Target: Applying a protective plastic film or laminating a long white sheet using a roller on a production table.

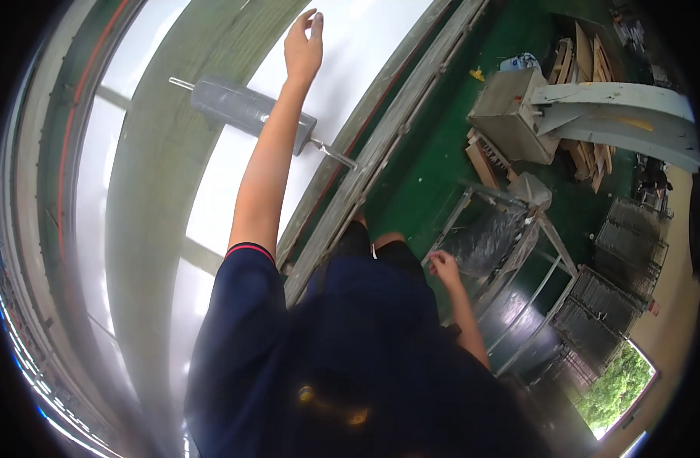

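Note:
My left arm stretches forward over the worktable (153, 153). My left hand (304, 47) is open above a white sheet (350, 57), its thumb apart from the bent fingers and nothing visible in it. Under my left forearm lies a grey roller (243, 109) on a metal rod, its middle partly hidden by the arm. The rod sticks out at both ends; the near end is bent and reaches the table's edge. Down at my side hangs my right hand (444, 267), fingers loosely bent with no object visible in them, near a metal frame cart (545, 229).
A long metal rail (396, 126) borders the table in front of my legs. Black plastic (483, 244) hangs in the cart. Beyond stand a box-shaped machine part (510, 114) with a curved pale arm (617, 114), wooden boards (587, 57) and dark racks (594, 309) on the green floor.

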{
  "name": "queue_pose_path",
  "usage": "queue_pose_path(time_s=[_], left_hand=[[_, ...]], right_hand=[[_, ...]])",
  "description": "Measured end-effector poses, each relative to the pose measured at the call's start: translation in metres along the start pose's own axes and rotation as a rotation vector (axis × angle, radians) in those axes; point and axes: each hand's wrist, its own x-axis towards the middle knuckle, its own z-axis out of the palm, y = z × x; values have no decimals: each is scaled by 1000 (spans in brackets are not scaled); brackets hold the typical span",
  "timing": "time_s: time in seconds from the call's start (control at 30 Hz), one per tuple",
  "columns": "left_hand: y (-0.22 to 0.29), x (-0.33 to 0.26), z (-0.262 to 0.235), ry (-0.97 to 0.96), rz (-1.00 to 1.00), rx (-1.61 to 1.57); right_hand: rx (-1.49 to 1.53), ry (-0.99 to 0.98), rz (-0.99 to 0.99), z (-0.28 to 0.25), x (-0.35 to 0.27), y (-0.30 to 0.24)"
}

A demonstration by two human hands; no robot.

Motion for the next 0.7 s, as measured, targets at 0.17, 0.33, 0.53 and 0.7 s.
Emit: queue_pose_path(time_s=[0.17,0.33,0.53,0.7], left_hand=[[-31,81,47,-64,99,507],[-63,155,136,-124,72,920],[-42,254,300,-71,60,766],[-2,332,399,173,128,712]], right_hand=[[199,201,-77,-96,101,-149],[95,177,-217,-183,210,-195],[117,531,-107,-336,335,-224],[278,626,-24,-467,391,-312]])
